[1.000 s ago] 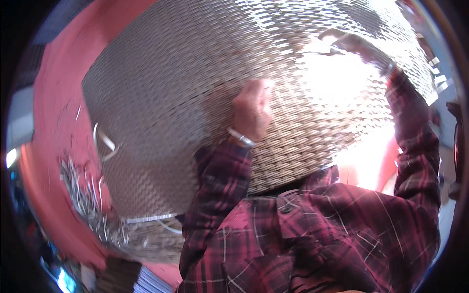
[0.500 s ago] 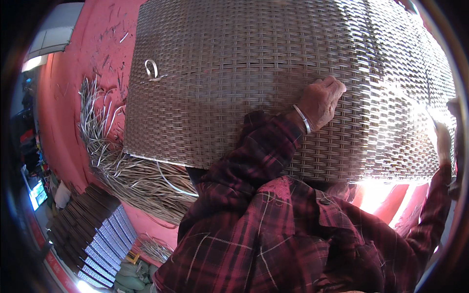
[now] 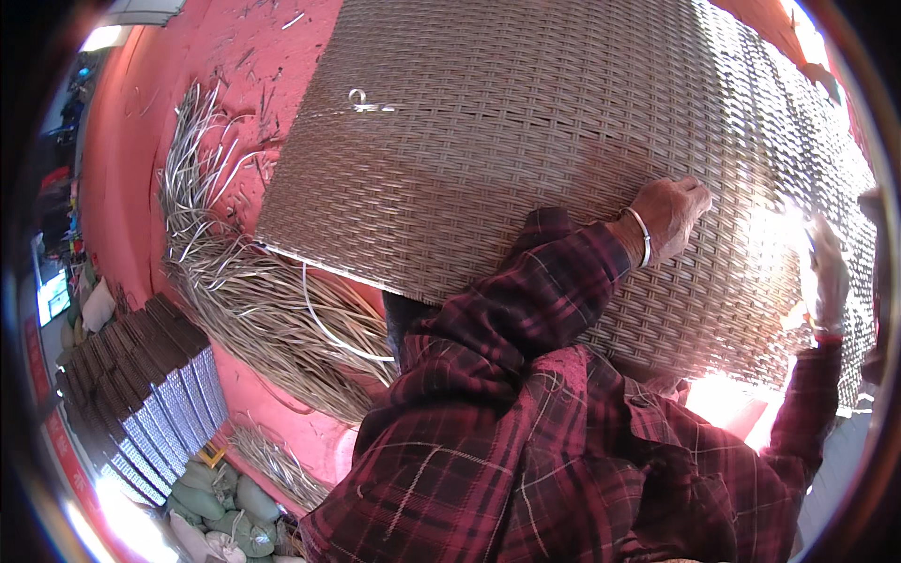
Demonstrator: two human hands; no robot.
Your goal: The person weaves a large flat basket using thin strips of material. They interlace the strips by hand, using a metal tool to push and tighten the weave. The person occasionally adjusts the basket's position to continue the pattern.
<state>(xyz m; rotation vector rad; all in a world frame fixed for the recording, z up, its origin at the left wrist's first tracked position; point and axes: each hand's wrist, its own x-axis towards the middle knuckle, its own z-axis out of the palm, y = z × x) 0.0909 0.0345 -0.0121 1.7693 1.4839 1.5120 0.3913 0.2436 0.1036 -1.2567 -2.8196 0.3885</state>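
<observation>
A large brown woven wicker panel (image 3: 450, 169) spreads in front of me. My left hand (image 3: 668, 220), with a pale bangle (image 3: 642, 235) at its wrist, rests on the weave. Its fingers are bent and pressed together, and their tips are hidden from this side. Farther right, my right hand (image 3: 826, 277) is raised over the brightly lit part of the panel, its fingers drawn together. Glare washes out whatever it may hold. A loose, pale curled strip (image 3: 358, 98) sticks up from the weave at the left.
A heap of loose wicker strands (image 3: 272, 300) lies on the pink floor (image 3: 282, 56) beside the panel's left edge. Lower left stand stacked dark woven pieces (image 3: 141, 394), with greenish sacks (image 3: 225, 511) below them. Small scraps litter the floor at upper left.
The view has shifted, so the panel appears tilted and farther right. My left hand is still on the weave. My right hand has moved inward from the far right edge, closer to my left.
</observation>
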